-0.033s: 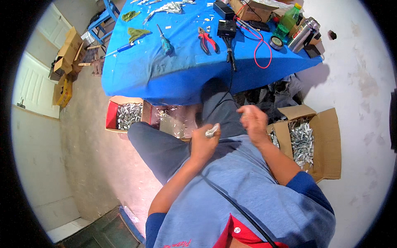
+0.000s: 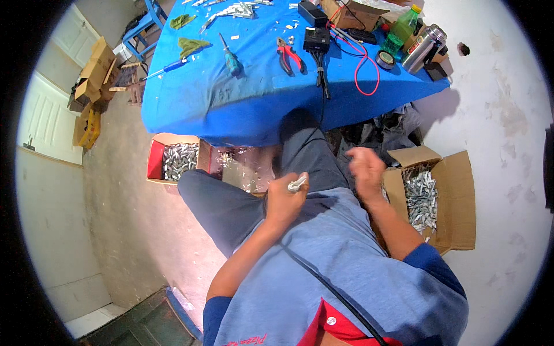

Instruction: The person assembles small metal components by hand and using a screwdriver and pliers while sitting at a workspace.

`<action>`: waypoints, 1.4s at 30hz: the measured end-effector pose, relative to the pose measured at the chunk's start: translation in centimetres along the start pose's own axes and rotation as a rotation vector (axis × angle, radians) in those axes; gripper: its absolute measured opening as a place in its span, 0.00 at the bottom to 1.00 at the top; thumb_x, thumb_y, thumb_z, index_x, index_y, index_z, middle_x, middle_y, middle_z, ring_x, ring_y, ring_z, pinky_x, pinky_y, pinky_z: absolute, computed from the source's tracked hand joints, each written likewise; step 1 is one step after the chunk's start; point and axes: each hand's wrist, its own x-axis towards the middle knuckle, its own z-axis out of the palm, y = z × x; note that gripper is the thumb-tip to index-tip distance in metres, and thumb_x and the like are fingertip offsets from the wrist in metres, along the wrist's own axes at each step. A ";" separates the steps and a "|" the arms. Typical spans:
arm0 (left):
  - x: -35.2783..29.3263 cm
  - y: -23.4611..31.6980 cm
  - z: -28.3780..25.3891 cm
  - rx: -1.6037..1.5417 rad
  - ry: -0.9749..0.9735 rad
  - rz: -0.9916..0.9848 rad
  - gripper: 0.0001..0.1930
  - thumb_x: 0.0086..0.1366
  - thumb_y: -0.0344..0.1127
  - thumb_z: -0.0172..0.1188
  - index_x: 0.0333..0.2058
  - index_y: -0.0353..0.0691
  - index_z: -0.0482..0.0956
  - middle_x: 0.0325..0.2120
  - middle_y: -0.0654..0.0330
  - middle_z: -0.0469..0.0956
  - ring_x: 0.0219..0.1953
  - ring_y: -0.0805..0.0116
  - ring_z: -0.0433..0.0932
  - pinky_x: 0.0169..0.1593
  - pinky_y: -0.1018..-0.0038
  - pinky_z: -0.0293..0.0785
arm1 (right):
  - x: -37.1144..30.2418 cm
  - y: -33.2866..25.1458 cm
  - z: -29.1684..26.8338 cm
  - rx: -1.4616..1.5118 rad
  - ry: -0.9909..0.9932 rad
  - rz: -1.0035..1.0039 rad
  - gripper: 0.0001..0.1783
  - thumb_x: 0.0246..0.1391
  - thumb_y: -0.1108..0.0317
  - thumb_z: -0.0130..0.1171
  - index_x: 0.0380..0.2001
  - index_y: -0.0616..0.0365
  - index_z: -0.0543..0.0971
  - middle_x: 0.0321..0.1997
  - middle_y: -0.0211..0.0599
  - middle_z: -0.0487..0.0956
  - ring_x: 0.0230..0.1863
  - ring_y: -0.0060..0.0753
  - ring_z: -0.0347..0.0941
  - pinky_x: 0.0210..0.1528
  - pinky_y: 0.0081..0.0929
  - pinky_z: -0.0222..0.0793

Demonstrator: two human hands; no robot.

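Observation:
My left hand (image 2: 285,199) is closed in a fist above my lap. Out of its top, by the thumb, pokes a small whitish-silver piece (image 2: 297,184), most of it hidden by the fingers. To its right, my right hand (image 2: 367,173) hovers over my thigh, beside the cardboard box (image 2: 459,199) of small silver metal pieces (image 2: 421,199). Its fingers look bent but are smeared by motion, so I cannot make out anything in them. A dark cable (image 2: 329,291) runs down across my grey-blue shirt.
Ahead, a blue-covered table (image 2: 254,104) carries red-handled pliers (image 2: 289,56), screwdrivers (image 2: 231,57), a black adapter box (image 2: 316,39), a green bottle (image 2: 401,29) and a steel flask (image 2: 425,49). A red-sided box (image 2: 156,161) of metal pieces stands below its left edge.
My right hand has shifted a little to the right, away from my left hand and nearer the cardboard box. The left hand stays where it was, with the whitish piece in it.

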 end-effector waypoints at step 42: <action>-0.4 -1.8 -1.8 -0.227 -0.129 -0.164 0.17 0.65 0.42 0.60 0.26 0.32 0.76 0.16 0.71 0.66 0.21 0.81 0.61 0.22 0.75 0.57 | 2.7 -1.7 8.2 0.367 -0.818 0.615 0.13 0.60 0.58 0.60 0.32 0.58 0.81 0.21 0.20 0.71 0.18 0.12 0.61 0.16 0.15 0.53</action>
